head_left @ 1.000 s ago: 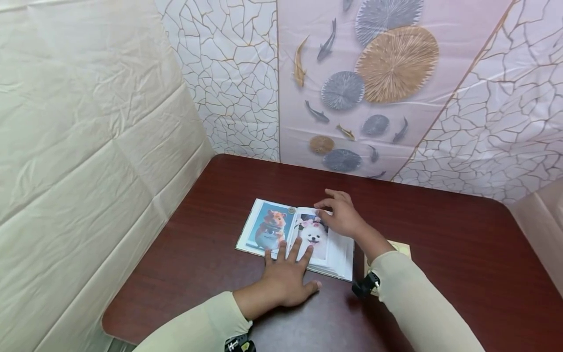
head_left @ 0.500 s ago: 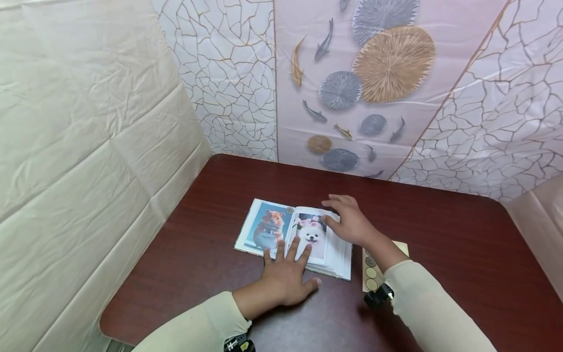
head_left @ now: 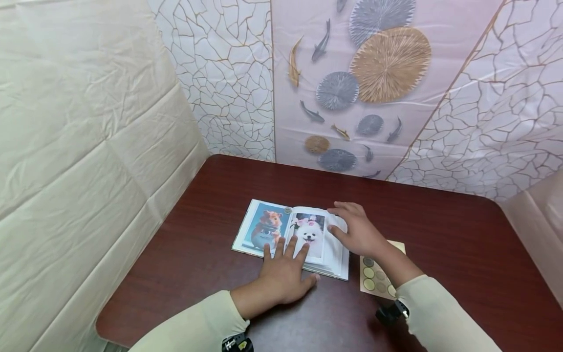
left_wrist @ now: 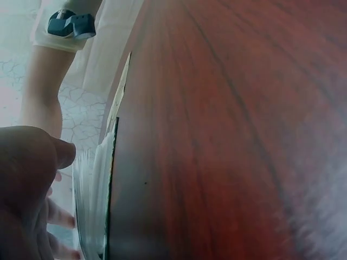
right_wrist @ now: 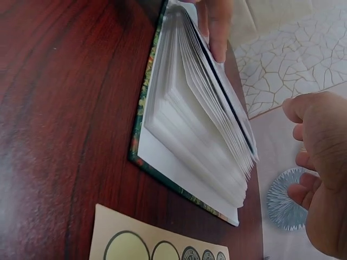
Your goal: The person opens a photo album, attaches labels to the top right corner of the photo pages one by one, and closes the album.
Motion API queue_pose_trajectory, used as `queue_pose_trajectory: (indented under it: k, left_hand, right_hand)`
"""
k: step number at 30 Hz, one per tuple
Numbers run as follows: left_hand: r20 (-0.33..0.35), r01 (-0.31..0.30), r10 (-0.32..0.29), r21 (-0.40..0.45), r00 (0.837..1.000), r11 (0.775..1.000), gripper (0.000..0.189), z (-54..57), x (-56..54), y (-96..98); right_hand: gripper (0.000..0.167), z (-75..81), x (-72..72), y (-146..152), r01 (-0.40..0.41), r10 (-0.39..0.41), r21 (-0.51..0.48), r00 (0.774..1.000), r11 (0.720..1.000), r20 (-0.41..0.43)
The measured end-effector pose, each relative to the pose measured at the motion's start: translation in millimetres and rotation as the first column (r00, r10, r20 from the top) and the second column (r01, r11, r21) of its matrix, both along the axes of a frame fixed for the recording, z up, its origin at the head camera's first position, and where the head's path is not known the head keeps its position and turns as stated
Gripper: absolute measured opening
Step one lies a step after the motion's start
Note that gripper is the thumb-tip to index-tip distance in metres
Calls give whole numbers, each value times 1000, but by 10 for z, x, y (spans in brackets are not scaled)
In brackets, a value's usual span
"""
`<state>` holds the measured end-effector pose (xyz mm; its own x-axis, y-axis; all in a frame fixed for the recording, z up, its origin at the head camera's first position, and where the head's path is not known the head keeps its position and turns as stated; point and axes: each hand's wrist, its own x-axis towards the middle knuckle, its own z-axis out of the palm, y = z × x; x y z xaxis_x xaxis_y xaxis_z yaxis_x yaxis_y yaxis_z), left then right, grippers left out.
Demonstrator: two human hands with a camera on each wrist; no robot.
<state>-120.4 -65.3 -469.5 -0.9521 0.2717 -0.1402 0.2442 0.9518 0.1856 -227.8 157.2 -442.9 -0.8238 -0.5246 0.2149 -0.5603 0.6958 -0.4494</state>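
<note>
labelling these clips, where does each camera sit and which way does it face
Head: worn on the head, facing forward and down at the book; left hand, right hand and sleeves show.
Left wrist: worn there, facing low across the table and book's edge; left hand and right forearm show.
Right wrist: worn there, facing the book's pages and wall; right hand and left fingers show.
Shared by head and right wrist: book, card with circles.

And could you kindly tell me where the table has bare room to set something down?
The table is bare left of the book, between it and the patterned wall, and beyond the right sleeve. It is crowded around the book: left hand over its near edge, right hand and circle-printed sheet on its right.
</note>
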Motion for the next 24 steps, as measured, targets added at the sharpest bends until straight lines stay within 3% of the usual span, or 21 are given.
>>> queue_pose_trajectory:
  k: [6, 16, 24]
  left_hand:
    - [-52, 3, -1, 22, 999, 1000, 76, 23, -28, -11]
    - [-84, 9, -2, 80, 996, 997, 73, 44, -36, 1]
    - [-136, 26, -12, 104, 991, 994, 70, 47, -40, 14]
  right_hand:
    - [47, 34, 97, 41, 2, -2, -3, 1000, 1000, -28]
    - [51, 52, 267, 192, 21, -21, -8, 999, 1000, -27]
    - [51, -4, 389, 300, 37, -38, -25, 998, 999, -51]
